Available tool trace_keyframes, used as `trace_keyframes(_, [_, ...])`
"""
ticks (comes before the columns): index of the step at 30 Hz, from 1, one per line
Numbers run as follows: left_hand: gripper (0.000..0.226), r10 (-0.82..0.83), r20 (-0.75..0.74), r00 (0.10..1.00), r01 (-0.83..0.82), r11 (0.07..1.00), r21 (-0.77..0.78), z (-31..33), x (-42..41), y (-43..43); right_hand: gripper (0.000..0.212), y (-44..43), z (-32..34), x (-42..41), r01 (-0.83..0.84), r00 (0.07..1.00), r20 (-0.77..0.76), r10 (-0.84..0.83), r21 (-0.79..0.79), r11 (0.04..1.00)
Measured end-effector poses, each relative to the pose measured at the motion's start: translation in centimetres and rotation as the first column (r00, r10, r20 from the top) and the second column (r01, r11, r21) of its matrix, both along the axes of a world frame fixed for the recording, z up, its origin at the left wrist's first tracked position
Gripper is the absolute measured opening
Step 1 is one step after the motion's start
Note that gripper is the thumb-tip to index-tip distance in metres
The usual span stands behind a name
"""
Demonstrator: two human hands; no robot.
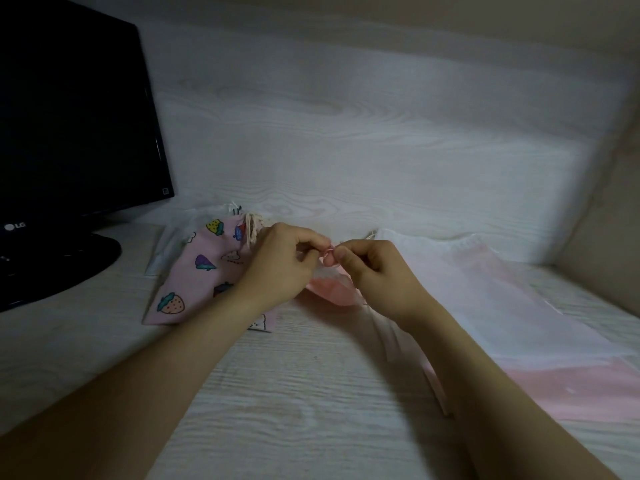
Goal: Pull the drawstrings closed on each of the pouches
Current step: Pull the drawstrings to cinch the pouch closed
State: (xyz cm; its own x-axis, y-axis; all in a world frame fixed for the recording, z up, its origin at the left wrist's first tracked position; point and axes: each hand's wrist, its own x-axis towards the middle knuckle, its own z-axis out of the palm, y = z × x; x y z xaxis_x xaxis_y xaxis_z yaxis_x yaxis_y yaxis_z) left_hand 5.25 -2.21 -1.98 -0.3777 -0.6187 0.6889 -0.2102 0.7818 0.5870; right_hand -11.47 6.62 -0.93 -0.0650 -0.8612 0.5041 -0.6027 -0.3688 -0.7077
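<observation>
Pale bench [311, 393] is carrying the pink pouch [329, 289] at centre; left hand [280, 261] and right hand [377, 271] are each pinching its drawstring [328, 251], grip clenched on the cord. At nine o'clock the strawberry pouch [194, 271] is looking cinched already; pale pouches [485, 271] at three o'clock are seemingly waiting.

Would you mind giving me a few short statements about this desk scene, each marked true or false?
1. The left hand and the right hand both pinch the string at the top of the pink pouch. True.
2. The strawberry pouch lies to the right of both hands. False: it lies to their left, partly under the left hand.
3. A black monitor stands at the left of the desk. True.
4. The right hand rests flat and open on the desk. False: its fingers are curled and pinch the string.
</observation>
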Motion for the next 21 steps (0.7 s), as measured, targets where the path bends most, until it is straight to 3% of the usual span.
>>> trace_keyframes(7, [0.014, -0.204, 0.133, 0.97, 0.193, 0.977, 0.094, -0.1, 0.5, -0.1, 0.032, 0.1, 0.1, -0.2, -0.004, 0.995, 0.101, 0.0, 0.036, 0.999])
trace_keyframes(10, [0.012, -0.201, 0.098, 0.975, 0.19, 0.976, 0.105, -0.1, 0.4, -0.4, 0.032, 0.2, 0.2, 0.0, 0.013, 0.994, 0.105, -0.016, 0.036, 0.999])
trace_keyframes(15, [0.012, -0.11, -0.1, 0.989, 0.136, 0.941, 0.311, 1.1, 0.4, -0.3, 0.033, 0.2, 0.3, -0.1, 0.088, 0.988, 0.125, -0.093, 0.045, 0.995])
trace_keyframes(17, [0.022, -0.075, -0.209, 0.975, 0.161, 0.887, 0.432, 2.0, 0.8, -0.1, 0.033, -0.1, 0.1, -0.5, 0.126, 0.984, 0.123, -0.133, 0.062, 0.99])
trace_keyframes(19, [0.039, -0.089, -0.395, 0.914, 0.309, 0.784, 0.538, 3.0, 1.3, 0.1, 0.034, -0.3, -0.1, -0.9, 0.167, 0.978, 0.116, -0.176, 0.084, 0.982])
trace_keyframes(21, [0.049, -0.108, -0.602, 0.791, 0.525, 0.623, 0.579, 3.7, 1.7, 0.3, 0.034, -0.4, -0.2, -1.1, 0.211, 0.97, 0.101, -0.221, 0.096, 0.973])
